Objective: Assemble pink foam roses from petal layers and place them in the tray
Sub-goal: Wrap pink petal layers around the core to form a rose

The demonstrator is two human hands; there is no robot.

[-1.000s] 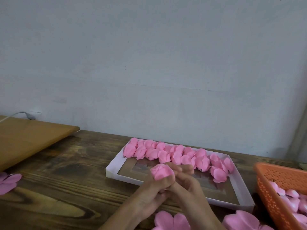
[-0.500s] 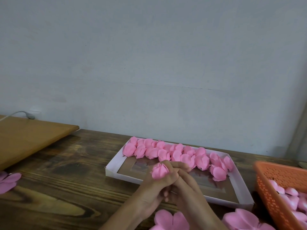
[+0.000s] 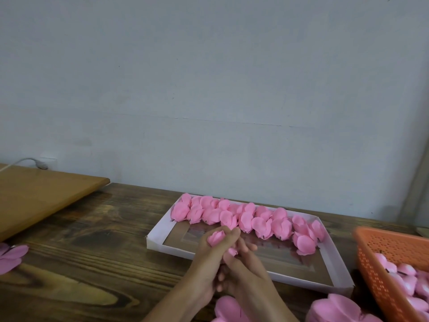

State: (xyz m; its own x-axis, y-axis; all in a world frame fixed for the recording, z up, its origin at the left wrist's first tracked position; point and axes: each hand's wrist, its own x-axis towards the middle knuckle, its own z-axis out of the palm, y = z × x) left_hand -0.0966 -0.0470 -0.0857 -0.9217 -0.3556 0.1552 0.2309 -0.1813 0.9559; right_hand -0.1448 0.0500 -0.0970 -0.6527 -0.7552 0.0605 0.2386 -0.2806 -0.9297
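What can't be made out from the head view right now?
Base of the rose: head view, wrapped by the left hand.
Grip of the right hand: head view, behind the left hand.
Most of the loose petal layers: head view, bottom edge.
Part of the orange basket: head view, right edge.

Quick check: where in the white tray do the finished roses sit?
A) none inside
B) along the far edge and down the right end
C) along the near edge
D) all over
B: the finished roses line the far side of the white tray and curl down its right end; its near floor shows brown. The left hand and right hand hold one more rose.
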